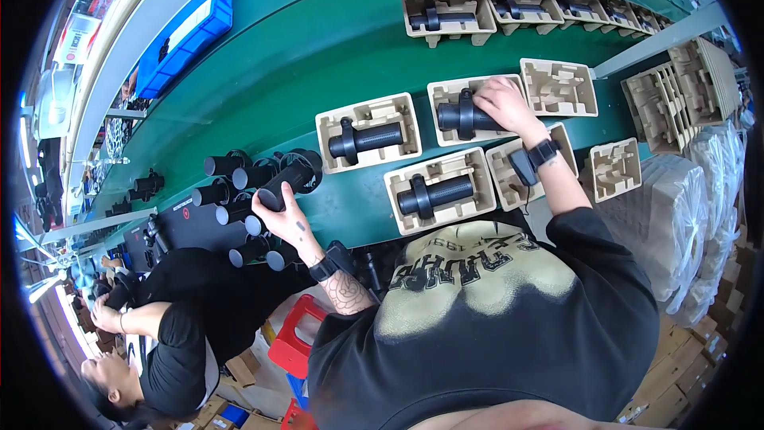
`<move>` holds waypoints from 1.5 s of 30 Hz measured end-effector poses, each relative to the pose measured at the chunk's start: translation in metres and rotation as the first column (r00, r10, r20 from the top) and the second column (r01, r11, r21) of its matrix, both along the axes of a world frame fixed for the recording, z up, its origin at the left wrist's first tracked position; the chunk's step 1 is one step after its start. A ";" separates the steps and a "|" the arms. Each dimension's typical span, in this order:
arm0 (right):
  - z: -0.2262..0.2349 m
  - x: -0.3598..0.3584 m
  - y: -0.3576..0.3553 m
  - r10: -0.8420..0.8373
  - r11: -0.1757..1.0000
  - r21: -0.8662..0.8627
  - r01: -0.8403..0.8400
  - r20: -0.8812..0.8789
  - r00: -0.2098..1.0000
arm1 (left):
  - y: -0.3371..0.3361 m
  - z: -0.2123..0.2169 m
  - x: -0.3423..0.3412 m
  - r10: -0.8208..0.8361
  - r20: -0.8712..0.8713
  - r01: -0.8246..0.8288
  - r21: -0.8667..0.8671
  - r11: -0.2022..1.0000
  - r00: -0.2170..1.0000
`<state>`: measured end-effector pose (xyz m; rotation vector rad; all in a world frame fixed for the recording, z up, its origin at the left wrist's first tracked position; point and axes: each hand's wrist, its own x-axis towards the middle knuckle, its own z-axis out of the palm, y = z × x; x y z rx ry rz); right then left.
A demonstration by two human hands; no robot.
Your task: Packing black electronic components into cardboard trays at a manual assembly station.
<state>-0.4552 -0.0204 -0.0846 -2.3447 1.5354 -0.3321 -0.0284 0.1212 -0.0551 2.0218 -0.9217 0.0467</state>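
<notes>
My left hand (282, 220) is wrapped round a black tube with a wide ring (299, 172), held tilted beside a cluster of similar black tubes (231, 191) with pale round ends. Up and to the right, my right hand (503, 103) grips the right end of another black ringed tube (455, 117), which lies in a beige moulded-pulp tray (435, 94). Its fingertips are partly hidden behind the hand. A filled tray (326, 119) sits left of that one, and a second filled tray (398, 225) lies nearer to me. Each holds one ringed tube.
Unfilled pulp trays (590, 94) lie to the right, near stacked trays (700, 87). Filled trays (450, 32) line the far side of the green bench (278, 56). A blue bin (187, 36) stands far left. A co-worker (175, 334) sits at lower left, by a red stool (290, 342).
</notes>
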 end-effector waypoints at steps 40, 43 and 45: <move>0.082 -0.034 0.148 -0.167 0.618 0.634 -0.465 0.684 0.710 | 0.051 -0.060 -0.241 0.160 -0.773 0.743 -0.497 0.448 -0.614; 0.083 -0.095 0.146 0.064 0.985 0.087 -0.148 0.613 0.788 | 0.029 0.009 -0.273 -0.109 -0.983 0.989 -0.146 -0.031 -0.149; 0.084 -0.125 0.152 0.028 0.997 -0.071 -0.007 0.309 0.951 | 0.025 0.023 -0.284 -0.227 -0.973 0.990 -0.062 0.126 -0.032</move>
